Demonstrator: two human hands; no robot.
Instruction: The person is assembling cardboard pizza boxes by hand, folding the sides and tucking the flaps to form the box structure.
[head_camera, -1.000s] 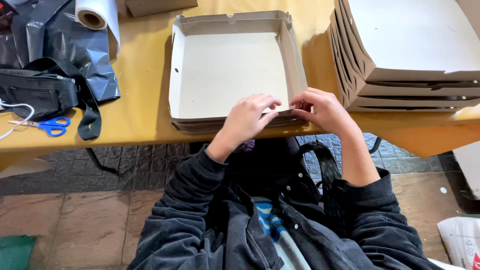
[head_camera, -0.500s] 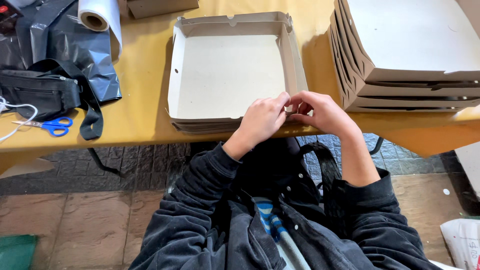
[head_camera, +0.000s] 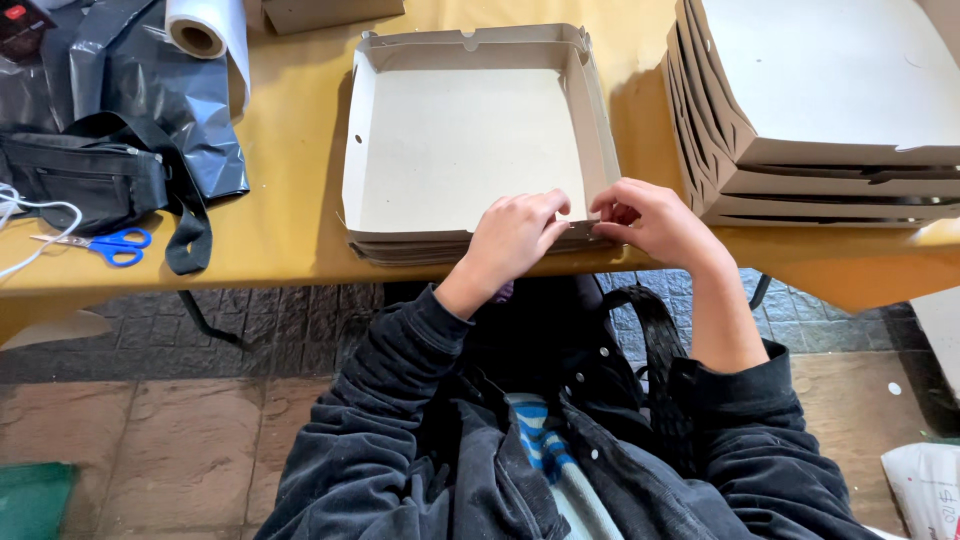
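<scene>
On the yellow table (head_camera: 290, 215) above brick paving, my left hand (head_camera: 515, 235) and right hand (head_camera: 655, 222) pinch the open cardboard box's (head_camera: 470, 140) near wall (box empty); folded boxes (head_camera: 830, 110) stack right of it.

Yellow table (head_camera: 290, 215) bearing cardboard trays (head_camera: 470, 150), scissors (head_camera: 105, 245), black bag (head_camera: 85, 180).

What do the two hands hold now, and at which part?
Both the left hand and right hand pinch the cardboard box at its near wall, by the right corner.
</scene>
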